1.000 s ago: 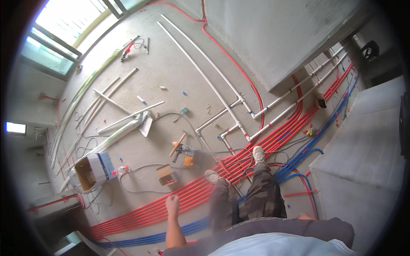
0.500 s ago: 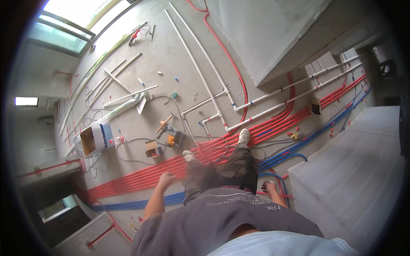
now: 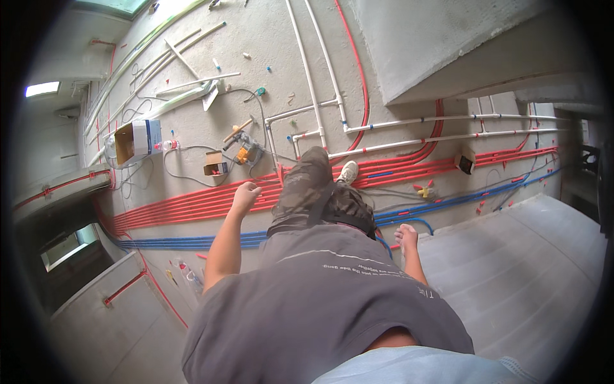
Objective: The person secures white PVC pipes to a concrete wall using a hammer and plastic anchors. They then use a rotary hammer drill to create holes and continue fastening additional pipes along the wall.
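My left hand hangs beside my left thigh, above the red pipes that run side by side across the floor. Its fingers are loosely bent and a little apart, with nothing seen in them. On the other side of my body, my right hand hangs near the blue pipes and the grey sloping surface. Its fingers are half curled and apart, also holding nothing visible. Neither hand touches a pipe. My right shoe stands among the red pipes; my left foot is hidden behind the bent knee.
White pipes lie joined on the floor ahead. Left of them are an orange and grey power tool, a small open box, a larger carton and loose cable. A small dark box sits on the red pipes at right.
My left leg has swung forward with its knee bent. The floor items have shifted upward in view. Both hands have risen in the picture, still without anything in them.
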Tool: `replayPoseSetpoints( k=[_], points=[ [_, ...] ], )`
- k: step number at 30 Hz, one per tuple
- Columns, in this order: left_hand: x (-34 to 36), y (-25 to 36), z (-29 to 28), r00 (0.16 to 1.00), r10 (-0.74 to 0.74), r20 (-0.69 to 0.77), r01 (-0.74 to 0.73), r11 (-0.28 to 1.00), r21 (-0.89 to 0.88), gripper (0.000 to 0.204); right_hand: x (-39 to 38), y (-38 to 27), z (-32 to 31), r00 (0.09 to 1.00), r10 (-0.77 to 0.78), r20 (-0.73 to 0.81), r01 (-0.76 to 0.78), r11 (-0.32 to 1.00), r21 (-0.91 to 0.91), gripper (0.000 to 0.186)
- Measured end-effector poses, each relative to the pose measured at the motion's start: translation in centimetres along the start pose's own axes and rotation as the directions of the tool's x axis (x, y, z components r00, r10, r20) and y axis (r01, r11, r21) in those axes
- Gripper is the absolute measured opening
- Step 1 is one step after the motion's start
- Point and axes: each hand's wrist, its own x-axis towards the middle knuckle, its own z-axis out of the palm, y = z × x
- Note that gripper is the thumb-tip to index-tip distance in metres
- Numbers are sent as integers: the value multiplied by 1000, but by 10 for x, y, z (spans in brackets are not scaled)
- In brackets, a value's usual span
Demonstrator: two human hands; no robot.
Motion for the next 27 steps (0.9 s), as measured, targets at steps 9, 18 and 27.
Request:
replayPoseSetpoints(
  k=[9,18,27],
  points=[
    [60,12,42,999,-28,31,29,999,-36,31,-3,-99,26,991,137,0,-135,974,-184,17],
    [197,28,5,946,-251,205,260,966,-15,34,68,-275,135,997,48,-67,-59,981,-183,21],
    [445,234,-224,990,-73,-119,20,920,-392,21,85,-443,321,977,-167,130,210,834,-510,17]
  ],
)
